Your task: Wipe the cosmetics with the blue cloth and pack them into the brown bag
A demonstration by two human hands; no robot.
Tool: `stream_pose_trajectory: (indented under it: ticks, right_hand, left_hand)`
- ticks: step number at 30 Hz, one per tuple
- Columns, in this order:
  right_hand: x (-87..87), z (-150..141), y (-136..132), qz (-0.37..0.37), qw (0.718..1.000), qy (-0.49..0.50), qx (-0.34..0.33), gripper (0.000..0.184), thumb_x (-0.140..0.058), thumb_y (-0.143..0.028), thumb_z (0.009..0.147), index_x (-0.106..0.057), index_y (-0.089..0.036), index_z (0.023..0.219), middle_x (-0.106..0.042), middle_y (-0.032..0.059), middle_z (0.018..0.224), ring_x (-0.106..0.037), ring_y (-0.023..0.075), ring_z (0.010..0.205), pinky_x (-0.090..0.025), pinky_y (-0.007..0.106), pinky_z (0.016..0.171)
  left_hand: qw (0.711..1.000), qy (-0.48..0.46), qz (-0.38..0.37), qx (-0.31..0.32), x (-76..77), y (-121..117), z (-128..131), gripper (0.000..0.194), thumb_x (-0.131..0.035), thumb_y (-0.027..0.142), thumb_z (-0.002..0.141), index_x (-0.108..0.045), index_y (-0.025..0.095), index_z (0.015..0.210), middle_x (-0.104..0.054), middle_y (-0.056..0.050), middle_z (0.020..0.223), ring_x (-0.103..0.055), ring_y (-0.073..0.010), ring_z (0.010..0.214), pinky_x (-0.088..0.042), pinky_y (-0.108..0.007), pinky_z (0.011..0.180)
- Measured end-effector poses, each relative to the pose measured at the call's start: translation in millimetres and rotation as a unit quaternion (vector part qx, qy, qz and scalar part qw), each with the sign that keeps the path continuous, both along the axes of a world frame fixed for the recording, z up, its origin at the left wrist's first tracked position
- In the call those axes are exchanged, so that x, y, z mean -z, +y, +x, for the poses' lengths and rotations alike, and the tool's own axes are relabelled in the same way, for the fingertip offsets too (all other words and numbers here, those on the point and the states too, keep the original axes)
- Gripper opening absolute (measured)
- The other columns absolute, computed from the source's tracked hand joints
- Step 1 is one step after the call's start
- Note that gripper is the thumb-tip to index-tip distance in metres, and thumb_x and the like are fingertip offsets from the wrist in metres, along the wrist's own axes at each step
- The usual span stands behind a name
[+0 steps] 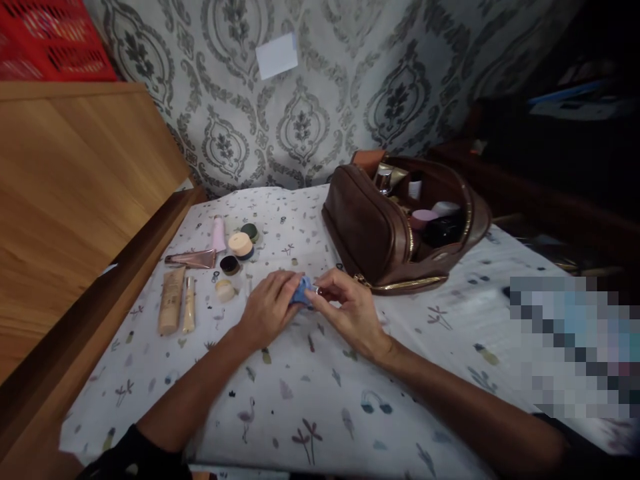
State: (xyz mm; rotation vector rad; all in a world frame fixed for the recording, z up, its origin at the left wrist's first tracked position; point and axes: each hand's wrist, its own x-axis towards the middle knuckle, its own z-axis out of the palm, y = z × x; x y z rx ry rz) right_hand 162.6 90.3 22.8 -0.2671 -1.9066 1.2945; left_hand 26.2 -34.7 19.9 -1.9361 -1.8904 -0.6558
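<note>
Over the middle of the patterned cloth, my left hand (267, 310) is closed on a small blue cloth (301, 291), bunched between thumb and fingers. My right hand (353, 313) meets it from the right. Its thumb and index finger pinch a small object with a shiny, silvery edge (319, 291), pressed against the blue cloth; fingers hide most of it. To the left of my hands are a small jar with a pale yellow lid (225, 289), a black-lidded jar (230, 265), a cream-lidded jar (241, 245) and a dark green-lidded jar (250, 232).
Farther left lie a pink tube (219, 233), a rose-gold tube (193, 259), a beige tube (171, 300) and a slim yellow tube (189, 307). An unzipped brown leather bag (367, 223) with cosmetics inside stands behind my right hand. A wooden panel (85, 173) borders the left.
</note>
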Motion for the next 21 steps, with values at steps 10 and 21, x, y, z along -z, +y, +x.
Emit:
stream_pose_trajectory:
  ticks: [10, 21]
  right_hand:
    - [-3.5, -2, 13, -0.102, 0.995, 0.015, -0.004, 0.028, -0.067, -0.046, 0.084, -0.062, -0.02, 0.092, -0.056, -0.0018, 0.074, -0.06, 0.0107, 0.055, -0.051, 0.025, 0.051]
    - [-4.8, -5, 12, -0.164, 0.986, 0.002, -0.036, 0.031, -0.075, -0.046, 0.077, -0.066, -0.018, 0.086, -0.063, -0.0004, 0.067, -0.063, 0.0126, 0.053, -0.056, 0.026, 0.051]
  left_hand:
    - [0.993, -0.006, -0.086, -0.08, 12.0, -2, -26, 0.03, -0.042, 0.036, 0.101, -0.053, 0.015, 0.12, -0.063, -0.01, 0.103, -0.058, -0.0248, 0.097, -0.052, -0.039, 0.083]
    - [0.994, -0.007, 0.058, -0.087, 0.6, -4, -7, 0.042, -0.043, 0.034, 0.1, -0.042, 0.015, 0.137, -0.057, -0.016, 0.121, -0.056, -0.0262, 0.113, -0.049, -0.04, 0.096]
